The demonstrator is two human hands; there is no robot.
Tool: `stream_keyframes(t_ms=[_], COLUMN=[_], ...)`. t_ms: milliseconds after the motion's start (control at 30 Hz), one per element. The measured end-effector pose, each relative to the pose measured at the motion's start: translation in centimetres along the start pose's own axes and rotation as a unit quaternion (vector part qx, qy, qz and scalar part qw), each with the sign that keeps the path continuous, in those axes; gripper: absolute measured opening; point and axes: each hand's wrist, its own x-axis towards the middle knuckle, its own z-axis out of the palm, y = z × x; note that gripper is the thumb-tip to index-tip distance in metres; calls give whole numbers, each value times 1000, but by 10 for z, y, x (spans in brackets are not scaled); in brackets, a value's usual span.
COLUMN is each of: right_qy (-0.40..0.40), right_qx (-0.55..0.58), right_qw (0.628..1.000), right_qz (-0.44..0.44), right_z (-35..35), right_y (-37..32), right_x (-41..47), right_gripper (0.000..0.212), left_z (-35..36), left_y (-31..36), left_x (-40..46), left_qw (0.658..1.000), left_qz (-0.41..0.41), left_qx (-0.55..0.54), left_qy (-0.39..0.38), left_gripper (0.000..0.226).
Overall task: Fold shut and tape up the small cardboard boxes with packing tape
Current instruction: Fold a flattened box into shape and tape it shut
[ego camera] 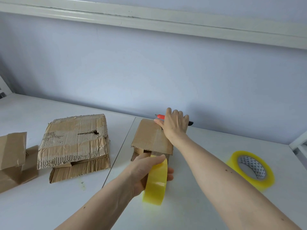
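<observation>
While both hands grip tape roll (156,180) and cutter (160,116), torn box (73,140) lies left.

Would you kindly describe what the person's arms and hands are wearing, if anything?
Nothing is worn that shows: both forearms are bare up to the frame edge, with no sleeves, gloves, watch or bracelets. The left hand and right hand show no rings on the visible fingers.

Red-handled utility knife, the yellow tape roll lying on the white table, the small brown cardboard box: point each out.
Red-handled utility knife (160,116), head view, red handle left of the right hand.
Yellow tape roll on the table (232,163), head view, outer yellow band.
Small brown cardboard box (149,136), head view, top panel.
</observation>
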Motion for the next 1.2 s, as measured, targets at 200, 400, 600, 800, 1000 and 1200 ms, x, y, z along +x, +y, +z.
stream_keyframes(t_ms=[200,400,600,800,1000,1200], right_qy=[-46,-156,-205,-197,-181,-187], right_qx=[44,183,176,118,91,63], right_qw=[998,970,957,956,956,959], right_qz=[9,-20,-107,-181,-213,-202], right_z=[-13,-59,-82,-94,-90,-97], right_y=[2,21,37,47,33,42], right_x=[-3,-24,-58,-80,-89,-92], right_gripper=[64,30,8,15,11,12], left_z=[-1,0,0,1,2,2], left_y=[-3,-7,-6,-6,-6,-5], left_x=[-3,-4,-5,-3,2,6], left_qw=[998,996,997,996,996,994], left_qz=[36,57,61,70,69,73], left_qx=[-24,-39,-31,-26,-23,-48], left_qy=[41,50,44,39,45,62], left_gripper=[28,32,30,31,31,23])
